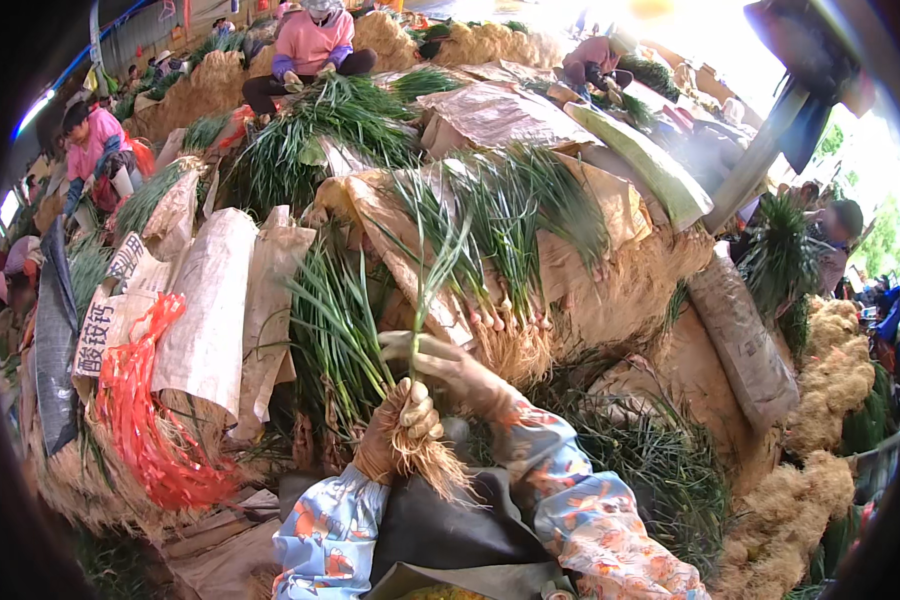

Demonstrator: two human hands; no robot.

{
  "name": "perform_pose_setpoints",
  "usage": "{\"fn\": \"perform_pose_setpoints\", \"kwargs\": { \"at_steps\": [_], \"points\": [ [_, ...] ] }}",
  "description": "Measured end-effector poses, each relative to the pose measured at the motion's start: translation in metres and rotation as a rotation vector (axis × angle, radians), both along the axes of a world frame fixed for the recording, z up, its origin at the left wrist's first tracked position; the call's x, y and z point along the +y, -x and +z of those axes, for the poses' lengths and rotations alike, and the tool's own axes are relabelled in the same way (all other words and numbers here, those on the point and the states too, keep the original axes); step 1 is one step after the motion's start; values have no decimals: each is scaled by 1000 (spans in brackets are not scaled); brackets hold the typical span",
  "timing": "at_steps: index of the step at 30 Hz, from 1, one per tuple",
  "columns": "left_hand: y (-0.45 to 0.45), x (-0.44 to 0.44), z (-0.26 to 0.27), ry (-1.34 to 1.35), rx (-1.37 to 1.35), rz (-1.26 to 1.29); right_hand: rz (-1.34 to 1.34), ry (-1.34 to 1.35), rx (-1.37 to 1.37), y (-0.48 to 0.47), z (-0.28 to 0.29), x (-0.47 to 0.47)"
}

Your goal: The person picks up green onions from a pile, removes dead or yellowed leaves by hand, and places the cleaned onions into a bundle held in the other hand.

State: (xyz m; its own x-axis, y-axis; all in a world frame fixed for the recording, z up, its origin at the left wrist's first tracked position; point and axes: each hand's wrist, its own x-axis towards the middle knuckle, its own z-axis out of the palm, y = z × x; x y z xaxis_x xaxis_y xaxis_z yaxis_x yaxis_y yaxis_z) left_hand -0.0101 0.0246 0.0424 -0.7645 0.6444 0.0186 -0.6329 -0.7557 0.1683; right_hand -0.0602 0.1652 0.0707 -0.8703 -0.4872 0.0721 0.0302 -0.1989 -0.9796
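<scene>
Gloved and low in the centre, my left hand (399, 424) is closed around the base of a green-leaved bulb plant (418, 300), its pale stringy roots (439, 465) hanging below the fist. Just above it, my right hand (427, 358), also gloved and slightly blurred, is beside the upright stem with fingers spread; whether it touches the stem is unclear. To the left stand more long green leaves (330, 337). Several pulled plants with pinkish bulbs (506, 319) and long roots lie on brown sacking (570, 277) beyond my hands. A dark sheet (450, 525) covers my lap.
Red plastic strips (146, 405) hang over pale woven sacks (206, 300) at the left. A heap of loose green leaves (645, 465) lies at the right, near root-covered bundles (784, 517). A person (315, 45) sits behind more greens; other people work farther off.
</scene>
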Motion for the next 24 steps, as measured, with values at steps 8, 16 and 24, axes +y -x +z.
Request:
{"fn": "perform_pose_setpoints", "kwargs": {
  "at_steps": [8, 16, 24],
  "points": [
    [-5, -18, -1, -41, 247, 57, -79, -1235, 792, -41, -65, 11],
    [3, -14, 13, 397, 148, 279, -703, -1191, 628, 39, -30, 91],
    [9, 6, -7, 789, 186, 106, -603, -599, -100, 79, 21, 80]
  ]
}}
